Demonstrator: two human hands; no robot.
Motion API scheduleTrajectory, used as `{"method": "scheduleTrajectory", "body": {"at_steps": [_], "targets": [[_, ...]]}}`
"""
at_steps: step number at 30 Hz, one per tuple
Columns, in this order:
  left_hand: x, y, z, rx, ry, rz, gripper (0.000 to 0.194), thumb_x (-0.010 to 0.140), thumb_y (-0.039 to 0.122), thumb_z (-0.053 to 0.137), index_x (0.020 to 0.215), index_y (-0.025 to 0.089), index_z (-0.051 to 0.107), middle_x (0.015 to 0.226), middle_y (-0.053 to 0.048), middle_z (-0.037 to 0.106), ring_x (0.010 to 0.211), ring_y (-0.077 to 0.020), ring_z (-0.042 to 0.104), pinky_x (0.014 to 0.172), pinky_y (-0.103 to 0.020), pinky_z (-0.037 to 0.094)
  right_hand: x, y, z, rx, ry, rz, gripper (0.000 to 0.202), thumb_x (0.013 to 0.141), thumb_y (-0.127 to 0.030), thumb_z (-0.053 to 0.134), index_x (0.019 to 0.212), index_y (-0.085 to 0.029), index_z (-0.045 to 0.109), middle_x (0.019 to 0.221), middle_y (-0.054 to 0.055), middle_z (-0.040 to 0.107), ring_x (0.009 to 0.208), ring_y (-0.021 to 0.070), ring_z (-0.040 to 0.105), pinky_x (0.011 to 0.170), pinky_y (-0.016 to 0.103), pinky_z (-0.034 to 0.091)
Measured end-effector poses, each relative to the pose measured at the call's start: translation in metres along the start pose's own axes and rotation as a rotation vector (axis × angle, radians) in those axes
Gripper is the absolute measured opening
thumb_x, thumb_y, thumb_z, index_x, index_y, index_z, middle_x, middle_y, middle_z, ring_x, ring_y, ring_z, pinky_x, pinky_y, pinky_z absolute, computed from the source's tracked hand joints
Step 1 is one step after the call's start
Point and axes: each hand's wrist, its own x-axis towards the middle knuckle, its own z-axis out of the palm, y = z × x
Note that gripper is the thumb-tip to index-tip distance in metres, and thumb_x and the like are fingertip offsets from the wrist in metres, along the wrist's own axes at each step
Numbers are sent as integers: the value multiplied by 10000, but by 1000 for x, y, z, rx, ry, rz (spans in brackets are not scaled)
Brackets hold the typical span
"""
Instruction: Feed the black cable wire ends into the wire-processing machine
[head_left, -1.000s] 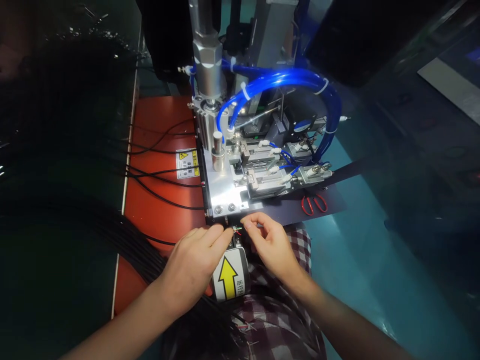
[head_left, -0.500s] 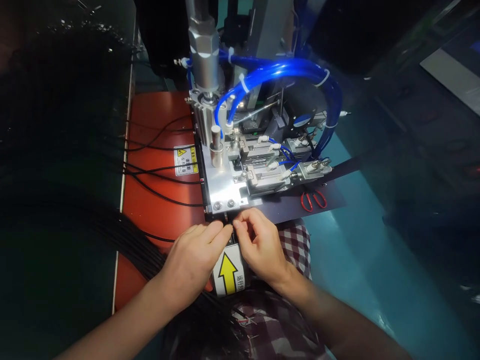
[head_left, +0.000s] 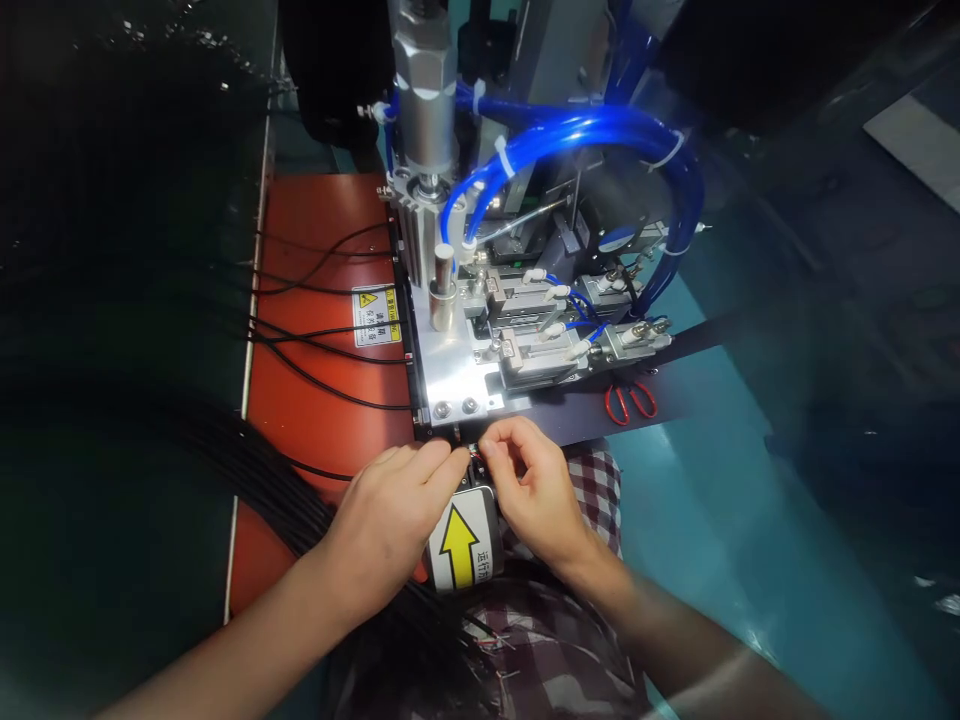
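My left hand point(head_left: 401, 520) is closed at the front of the metal machine point(head_left: 457, 370), its fingertips pinched around the end of a black cable point(head_left: 319, 472). Thin wires point(head_left: 475, 455), one of them red, show between the two hands. Facing it, my right hand point(head_left: 536, 490) has thumb and forefinger pinched together at those wires; what exactly is between them is too small to make out. Just below the fingertips lies a plate with a yellow arrow point(head_left: 459, 545).
Several black cables point(head_left: 330, 335) cross the red surface point(head_left: 315, 210) on the left. A thick cable bundle point(head_left: 277, 490) runs over my lap. Blue tubes point(head_left: 592, 125) arch above the machine. Red-handled scissors point(head_left: 630, 403) lie at its right.
My right hand has shifted slightly right, widening the gap between the hands, and the thin wires now show there. The view has moved a little, shifting the machine right.
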Motion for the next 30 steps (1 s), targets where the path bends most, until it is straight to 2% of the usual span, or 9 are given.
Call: {"method": "scheduleTrajectory", "body": {"at_steps": [5, 12, 17, 21, 25, 30], "targets": [[-1, 0, 2, -1, 9, 5, 216, 863, 88, 453, 1024, 110, 595, 785, -52, 617, 595, -191, 515, 534, -310, 433, 1, 0, -3, -51, -5, -41, 121, 888, -179, 447, 785, -183, 511, 755, 17, 527, 674, 155, 506, 630, 281, 381], [-2, -1, 3, 8, 18, 10, 240, 885, 113, 417, 1059, 116, 582, 777, -49, 605, 583, -187, 496, 517, -309, 418, 2, 10, 1, -39, -32, 43, 139, 894, -214, 444, 775, -184, 510, 738, 19, 537, 670, 158, 498, 626, 276, 389], [-2, -2, 2, -4, -16, -1, 263, 877, 88, 411, 1090, 128, 560, 803, -45, 606, 600, -188, 503, 527, -315, 421, 1, 21, -1, 208, -105, 232, 188, 890, -311, 468, 765, -185, 530, 669, -5, 508, 580, 133, 456, 540, 249, 379], [-3, -3, 2, -35, -30, -15, 282, 880, 70, 395, 1109, 135, 547, 804, -46, 605, 624, -190, 525, 541, -313, 436, 3, 17, -3, 384, -191, 310, 201, 863, -355, 508, 760, -185, 534, 616, -33, 449, 492, 101, 376, 454, 226, 311], [-5, -4, 1, -122, -16, -46, 250, 887, 60, 378, 1036, 130, 565, 850, -74, 612, 715, -197, 569, 622, -312, 482, 7, 9, -4, 404, -171, 304, 188, 828, -318, 547, 711, -174, 515, 579, -47, 410, 484, 91, 330, 448, 227, 269], [-5, -4, -1, -195, -83, -131, 220, 894, 99, 397, 1035, 144, 560, 894, -78, 592, 768, -189, 586, 669, -296, 509, 10, 7, -4, 361, -177, 274, 178, 827, -286, 525, 690, -177, 492, 562, -54, 401, 488, 93, 353, 453, 221, 289]]}}
